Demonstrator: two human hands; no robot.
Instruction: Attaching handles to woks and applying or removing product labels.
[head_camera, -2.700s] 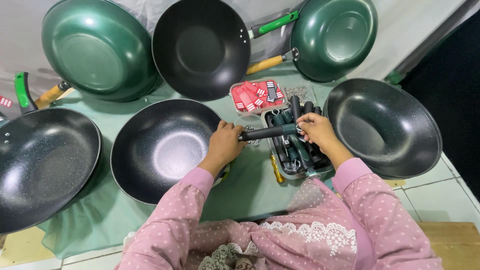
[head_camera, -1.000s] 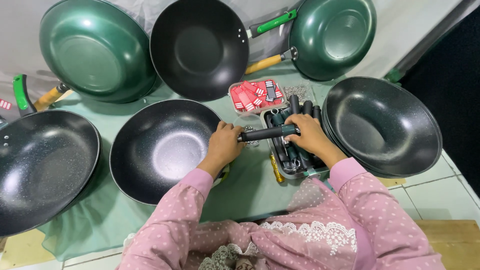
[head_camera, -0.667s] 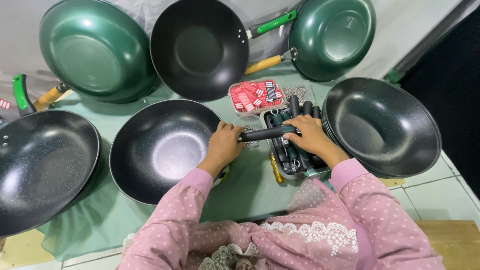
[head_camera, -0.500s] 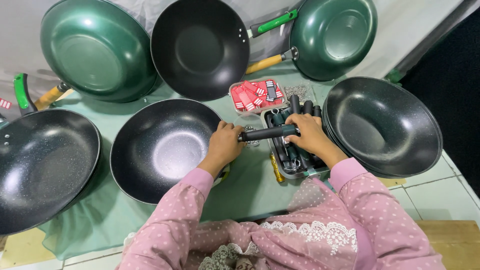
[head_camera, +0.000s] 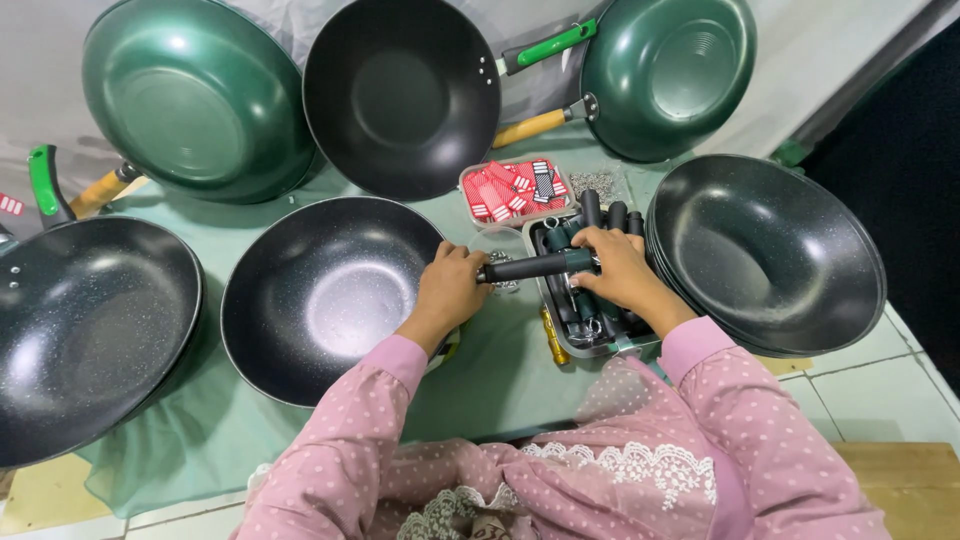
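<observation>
While pans crowd nearly the whole bench (head_camera: 500, 385), which is spread with a pale green cloth, the work sits near its middle. Largest are the black pan at the far left (head_camera: 85, 335) and the stack of black pans at the right (head_camera: 765, 255). Behind them lean a green pan turned bottom-up (head_camera: 195, 100), a black pan tipped on edge (head_camera: 400, 95) with a green handle, and a green pan with a wooden handle (head_camera: 665, 70).

Closer in, a black pan (head_camera: 320, 295) lies flat in front of the person. The left hand (head_camera: 450, 290) rests at its right rim, fingers closed around the joint where a black handle (head_camera: 535, 266) meets the pan. The right hand (head_camera: 620, 275) has its grip wrapped round the other end of that handle, which lies level between the two hands.

Directly under the right hand sits a tray of black handles (head_camera: 590, 300), touching the stack of pans. Behind it is a small tub of red tags (head_camera: 515, 190), with a little heap of screws (head_camera: 600, 183) just beside.
</observation>
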